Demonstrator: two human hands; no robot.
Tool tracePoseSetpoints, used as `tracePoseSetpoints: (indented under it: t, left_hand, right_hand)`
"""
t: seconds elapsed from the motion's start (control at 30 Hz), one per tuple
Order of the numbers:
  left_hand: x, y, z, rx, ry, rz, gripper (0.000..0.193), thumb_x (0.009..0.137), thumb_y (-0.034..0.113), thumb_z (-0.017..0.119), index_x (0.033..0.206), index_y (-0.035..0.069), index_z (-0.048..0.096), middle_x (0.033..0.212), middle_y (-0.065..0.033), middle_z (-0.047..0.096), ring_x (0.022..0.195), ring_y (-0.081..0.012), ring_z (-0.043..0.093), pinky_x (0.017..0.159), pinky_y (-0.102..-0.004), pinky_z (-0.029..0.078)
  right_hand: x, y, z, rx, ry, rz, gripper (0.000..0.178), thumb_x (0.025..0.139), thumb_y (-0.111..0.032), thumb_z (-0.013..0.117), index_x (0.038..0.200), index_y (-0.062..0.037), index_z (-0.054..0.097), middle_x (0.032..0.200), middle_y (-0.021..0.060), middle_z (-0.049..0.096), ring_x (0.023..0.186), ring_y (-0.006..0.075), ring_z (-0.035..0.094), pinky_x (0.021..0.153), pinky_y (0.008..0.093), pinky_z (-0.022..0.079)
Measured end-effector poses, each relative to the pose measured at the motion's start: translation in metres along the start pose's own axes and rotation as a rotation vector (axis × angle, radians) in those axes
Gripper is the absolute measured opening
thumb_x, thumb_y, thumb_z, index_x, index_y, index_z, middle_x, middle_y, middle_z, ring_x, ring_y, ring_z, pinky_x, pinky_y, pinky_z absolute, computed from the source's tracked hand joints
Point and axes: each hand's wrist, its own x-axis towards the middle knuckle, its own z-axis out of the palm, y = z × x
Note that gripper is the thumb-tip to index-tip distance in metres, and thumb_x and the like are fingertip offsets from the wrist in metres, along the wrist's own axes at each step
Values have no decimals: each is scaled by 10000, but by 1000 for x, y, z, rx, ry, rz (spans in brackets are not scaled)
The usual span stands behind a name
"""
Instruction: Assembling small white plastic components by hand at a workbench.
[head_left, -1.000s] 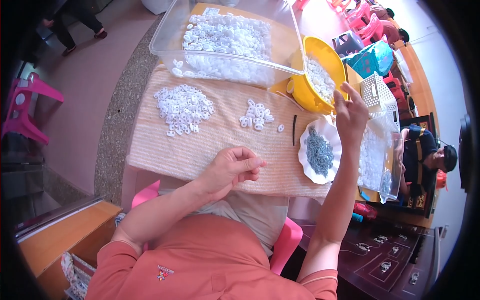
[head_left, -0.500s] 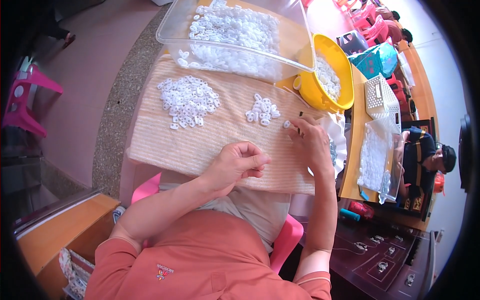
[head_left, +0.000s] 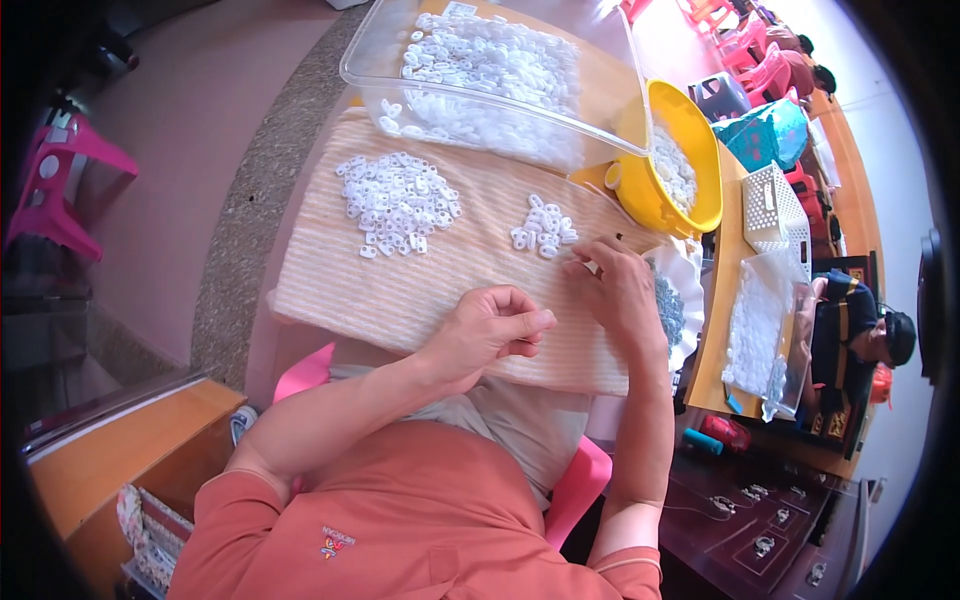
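Over the front of the striped cloth point(head_left: 365, 305), my left hand point(head_left: 490, 330) is closed, thumb pressed to the fingers; anything in that pinch is too small to make out. My right hand point(head_left: 620, 295) is low over the cloth at the right, fingers curled and thumb drawn in. Its fingertips are just right of a small pile of white plastic pieces point(head_left: 543, 226), and what they hold, if anything, is hidden. Farther left lies a bigger pile of similar white pieces with holes point(head_left: 400, 203). Beside my right wrist is a white frilled container point(head_left: 688, 300) with small grey items.
A clear plastic bin point(head_left: 385, 95) of white pieces stands at the back. Right of it is a yellow basin point(head_left: 708, 165), also holding white pieces. On the neighbouring table are a white perforated basket point(head_left: 765, 205) and a clear tray point(head_left: 755, 330); a person point(head_left: 850, 330) sits there.
The view has shifted, so the table appears farther right. My right fingers have drawn slightly nearer to me, and the single white piece beside them no longer shows. My left hand keeps its pinch.
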Motion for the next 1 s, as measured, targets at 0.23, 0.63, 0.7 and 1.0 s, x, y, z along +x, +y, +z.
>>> tracePoseSetpoints:
  t: [0.23, 0.63, 0.7, 1.0]
  left_hand:
    - [0, 0, 0, -6, 31, 4, 89, 860, 121, 686, 868, 79, 609, 834, 16, 601, 748, -65, 583, 681, -223, 510]
    - [1, -1, 0, 7, 36, 12, 95, 858, 128, 689, 871, 76, 611, 838, 10, 606, 752, -65, 580, 681, -226, 508]
    - [0, 0, 0, 6, 43, 9, 94, 858, 126, 689, 870, 76, 611, 836, 10, 606, 751, -66, 580, 680, -226, 508]
    - [-1, 0, 0, 11, 48, 12, 91, 858, 126, 687, 871, 77, 611, 832, 11, 597, 747, -67, 576, 678, -226, 505]
  right_hand:
    - [13, -7, 17, -5, 27, -79, 230, 810, -166, 674, 1006, -45, 680, 958, 117, 645, 784, 316, 631, 700, 378, 490]
    - [16, -16, 34, -53, 103, -23, 186, 823, -193, 655, 931, -43, 674, 956, 130, 629, 846, 322, 636, 727, 400, 492]
    - [16, -16, 35, -59, 106, -32, 173, 828, -187, 648, 918, -41, 672, 951, 127, 628, 839, 321, 637, 721, 400, 493]
    - [11, -6, 36, 102, 254, -62, 105, 811, -113, 660, 871, -28, 649, 892, 128, 623, 763, 319, 629, 656, 387, 481]
